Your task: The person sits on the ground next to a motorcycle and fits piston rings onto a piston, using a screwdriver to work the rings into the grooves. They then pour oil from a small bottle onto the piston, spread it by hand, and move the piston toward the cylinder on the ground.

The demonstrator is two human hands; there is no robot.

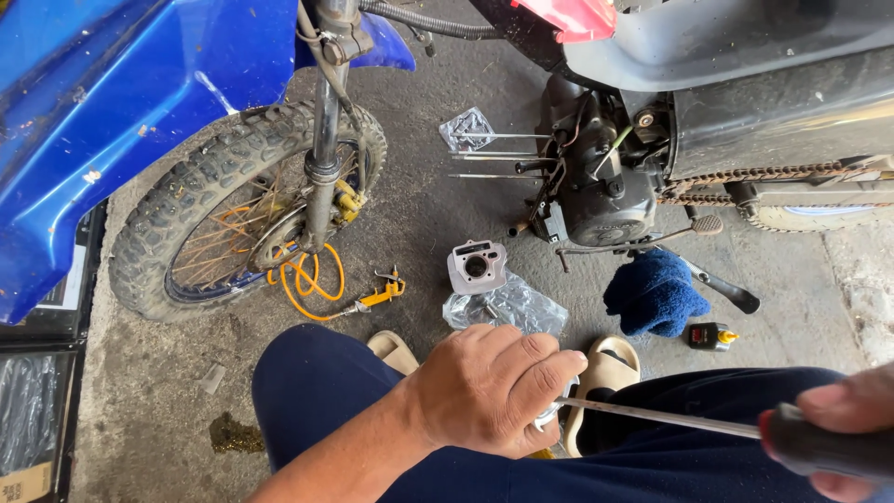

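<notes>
From the head camera, the person squats over a concrete floor (410,214), knees in dark blue trousers filling the lower edge. The left hand (489,391) sits at about six o'clock in the frame, fingers curled shut around a small shiny metal part (549,416) that peeks out just under the knuckles; what kind of part it is cannot be told. The right hand (852,433), at four o'clock and partly cut off by the frame edge, is clenched on the red-and-black handle of a screwdriver (670,417), whose long shaft runs toward nine o'clock until its tip meets the metal part at the left hand's fingers.

At twelve o'clock from the left hand lies a clear plastic bag (507,309) on the floor, crumpled and open, with small metal pieces dimly visible inside. A grey engine cylinder (476,265) stands touching the bag's far edge. A second clear bag (466,129) lies further up, beside the long studs sticking out of the motorcycle engine (596,191). At two o'clock from the left hand rests a blue cloth (655,293), with a small dark bottle with a yellow tip (710,336) just beside it. At ten o'clock stands the blue motorcycle's front wheel (244,214), an orange coiled hose (309,277) on the ground beside it. Beige sandals (605,365) show between the knees.
</notes>
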